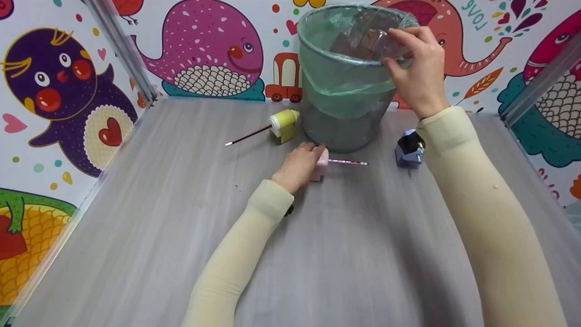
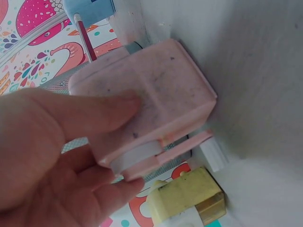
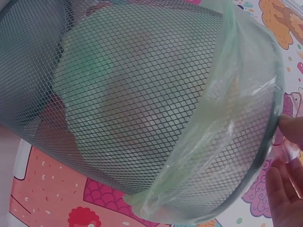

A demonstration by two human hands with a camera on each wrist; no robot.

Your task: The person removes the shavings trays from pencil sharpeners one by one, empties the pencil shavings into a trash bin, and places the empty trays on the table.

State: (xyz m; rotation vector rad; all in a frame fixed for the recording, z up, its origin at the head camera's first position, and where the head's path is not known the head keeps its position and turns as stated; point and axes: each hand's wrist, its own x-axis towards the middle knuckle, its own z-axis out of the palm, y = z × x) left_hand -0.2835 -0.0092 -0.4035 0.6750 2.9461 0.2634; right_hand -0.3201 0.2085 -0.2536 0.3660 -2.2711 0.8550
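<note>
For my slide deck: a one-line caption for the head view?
Left hand grips a pink sharpener; right hand holds a clear tray over the lined bin.

A pink sharpener [image 1: 321, 164], a yellow sharpener [image 1: 284, 126] and a blue one [image 1: 409, 148] sit on grey wood-grain table [image 1: 181, 218] near a green-lined mesh bin [image 1: 345, 91].

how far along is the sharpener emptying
Midway, it seems. Right hand holds a clear shavings tray over the lined mesh bin; left hand grips the pink sharpener. The yellow sharpener and blue sharpener stand untouched.
</note>
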